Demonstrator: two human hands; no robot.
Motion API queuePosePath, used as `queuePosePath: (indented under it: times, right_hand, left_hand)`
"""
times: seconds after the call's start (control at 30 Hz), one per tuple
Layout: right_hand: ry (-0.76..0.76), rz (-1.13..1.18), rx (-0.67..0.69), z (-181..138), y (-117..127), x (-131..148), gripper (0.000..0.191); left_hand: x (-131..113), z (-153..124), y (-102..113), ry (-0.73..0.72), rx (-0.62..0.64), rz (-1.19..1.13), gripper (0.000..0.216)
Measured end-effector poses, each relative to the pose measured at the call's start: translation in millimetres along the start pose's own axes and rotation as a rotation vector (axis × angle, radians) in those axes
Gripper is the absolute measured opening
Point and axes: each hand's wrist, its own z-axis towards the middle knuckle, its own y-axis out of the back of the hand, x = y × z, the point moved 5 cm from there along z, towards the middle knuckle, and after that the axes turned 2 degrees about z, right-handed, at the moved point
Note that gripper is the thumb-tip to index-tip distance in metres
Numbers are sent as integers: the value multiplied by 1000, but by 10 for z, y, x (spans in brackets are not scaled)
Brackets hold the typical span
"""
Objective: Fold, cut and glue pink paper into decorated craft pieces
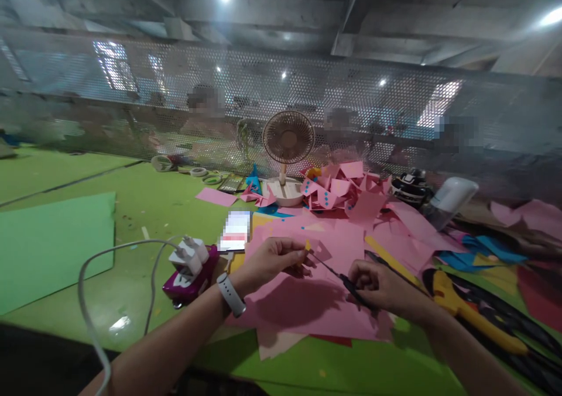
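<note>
My left hand, with a white band on its wrist, pinches a small yellow piece of paper between thumb and fingers. In my right hand are small scissors with black handles. Their thin blades point up and left, with the tip close to the yellow piece; whether it touches cannot be made out. Both hands are above pink paper sheets, which lie on the green table.
A desk fan stands behind, beside a heap of folded pink paper. Left of my hands are a lit phone and a purple power strip with chargers and a looping cable. Yellow-and-black large scissors lie right.
</note>
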Motion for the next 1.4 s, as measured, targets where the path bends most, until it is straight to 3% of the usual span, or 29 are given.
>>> queuePosePath:
  times: [1.4]
  right_hand:
    - [-18,43,19,-39,-42,85,33]
  left_hand:
    - [-10,-42,15,54,42,34,23]
